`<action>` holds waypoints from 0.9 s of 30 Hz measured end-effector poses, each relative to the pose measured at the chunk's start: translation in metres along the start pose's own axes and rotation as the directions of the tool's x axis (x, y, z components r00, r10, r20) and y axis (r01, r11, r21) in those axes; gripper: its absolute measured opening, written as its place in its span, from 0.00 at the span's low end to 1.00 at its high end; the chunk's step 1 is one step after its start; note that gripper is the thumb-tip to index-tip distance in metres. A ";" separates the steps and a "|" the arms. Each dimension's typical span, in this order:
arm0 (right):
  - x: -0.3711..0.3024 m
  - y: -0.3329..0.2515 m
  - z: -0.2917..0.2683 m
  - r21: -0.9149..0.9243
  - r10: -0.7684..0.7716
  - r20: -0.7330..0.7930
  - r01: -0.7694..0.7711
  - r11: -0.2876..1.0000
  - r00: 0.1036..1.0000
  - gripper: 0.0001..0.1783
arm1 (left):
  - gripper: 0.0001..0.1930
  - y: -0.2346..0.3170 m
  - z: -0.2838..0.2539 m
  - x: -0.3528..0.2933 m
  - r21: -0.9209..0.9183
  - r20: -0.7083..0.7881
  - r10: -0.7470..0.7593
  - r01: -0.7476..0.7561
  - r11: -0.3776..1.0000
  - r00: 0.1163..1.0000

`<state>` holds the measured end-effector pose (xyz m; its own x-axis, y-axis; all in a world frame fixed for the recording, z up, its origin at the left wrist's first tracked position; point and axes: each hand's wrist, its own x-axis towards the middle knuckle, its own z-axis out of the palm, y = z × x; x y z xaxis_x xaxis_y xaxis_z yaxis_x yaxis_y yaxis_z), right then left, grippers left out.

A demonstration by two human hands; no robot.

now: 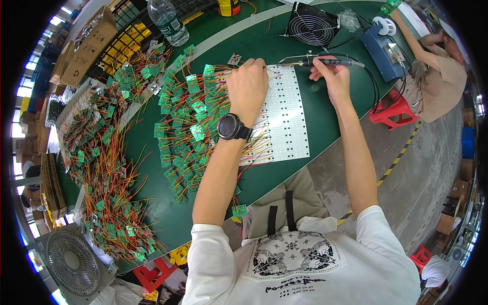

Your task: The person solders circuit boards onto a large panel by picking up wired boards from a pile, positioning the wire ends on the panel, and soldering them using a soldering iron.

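My left hand (247,84), with a black watch on its wrist, is closed at the top left of a white panel (287,109) dotted with small pads. Thin red wires (274,71) run out beside its fingertips; the pinch itself is hidden. In my right hand (331,79) is a soldering iron (333,62), held by its handle and pointing left. Its tip comes close to my left fingertips above the panel's top edge. Rows of small green circuit boards (197,133) lie left of the panel, their red and yellow wires reaching onto it.
A large tangled heap of wired boards (109,168) covers the left side. Behind are a water bottle (169,23), a black fan (311,28) and a blue soldering station (382,53), cabled to the iron. Another person (439,76) sits at right near a red stool (394,114).
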<state>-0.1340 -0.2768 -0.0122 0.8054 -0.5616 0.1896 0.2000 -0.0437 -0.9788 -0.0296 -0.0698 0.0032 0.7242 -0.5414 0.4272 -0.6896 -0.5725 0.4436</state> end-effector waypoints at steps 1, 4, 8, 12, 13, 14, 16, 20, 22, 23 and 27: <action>0.000 0.000 0.000 -0.001 0.001 0.000 -0.001 1.000 1.000 0.12 | 0.06 0.001 0.000 0.000 -0.001 0.000 -0.001 0.001 1.000 1.000; 0.001 0.001 0.000 0.024 -0.007 -0.013 0.007 1.000 1.000 0.12 | 0.06 0.000 0.000 0.000 0.000 -0.002 -0.003 0.003 1.000 1.000; 0.002 0.001 -0.003 0.065 0.007 -0.071 -0.002 0.998 0.997 0.12 | 0.07 0.000 0.000 0.002 -0.012 0.007 -0.008 0.008 1.000 1.000; 0.002 0.002 -0.002 0.067 0.016 -0.095 -0.010 0.998 0.995 0.12 | 0.08 0.003 -0.002 0.002 -0.080 -0.067 -0.011 0.005 0.997 0.998; 0.003 0.002 -0.002 0.066 0.011 -0.094 -0.004 0.998 0.996 0.12 | 0.08 0.004 -0.004 0.003 -0.081 -0.072 -0.008 0.003 0.997 0.997; 0.002 0.002 -0.003 0.068 0.018 -0.101 -0.011 0.998 0.995 0.12 | 0.08 0.004 -0.007 0.001 -0.151 -0.023 0.005 -0.008 0.988 1.000; 0.001 0.002 -0.003 0.072 0.018 -0.107 -0.011 0.997 0.994 0.12 | 0.09 0.002 -0.013 0.000 -0.219 0.020 0.026 -0.021 0.975 0.999; 0.002 0.000 0.000 0.088 0.030 -0.103 -0.021 0.996 0.994 0.13 | 0.08 -0.011 -0.012 -0.002 -0.237 0.149 0.102 -0.064 0.969 0.984; 0.002 0.000 -0.001 0.093 0.029 -0.105 -0.019 0.995 0.994 0.13 | 0.06 -0.010 -0.010 0.000 -0.198 0.124 0.155 -0.129 0.972 0.980; 0.002 0.000 -0.002 0.094 0.026 -0.108 -0.016 0.995 0.994 0.13 | 0.06 -0.008 -0.009 0.000 -0.198 0.123 0.159 -0.133 0.971 0.980; 0.001 -0.001 -0.004 0.104 0.029 -0.105 -0.018 0.994 0.994 0.12 | 0.05 0.002 -0.012 0.003 -0.251 0.055 0.054 -0.038 0.967 0.997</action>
<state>-0.1353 -0.2805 -0.0113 0.7480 -0.6460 0.1524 0.2425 0.0523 -0.9687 -0.0286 -0.0649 0.0147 0.6851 -0.6044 0.4066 -0.6959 -0.3782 0.6105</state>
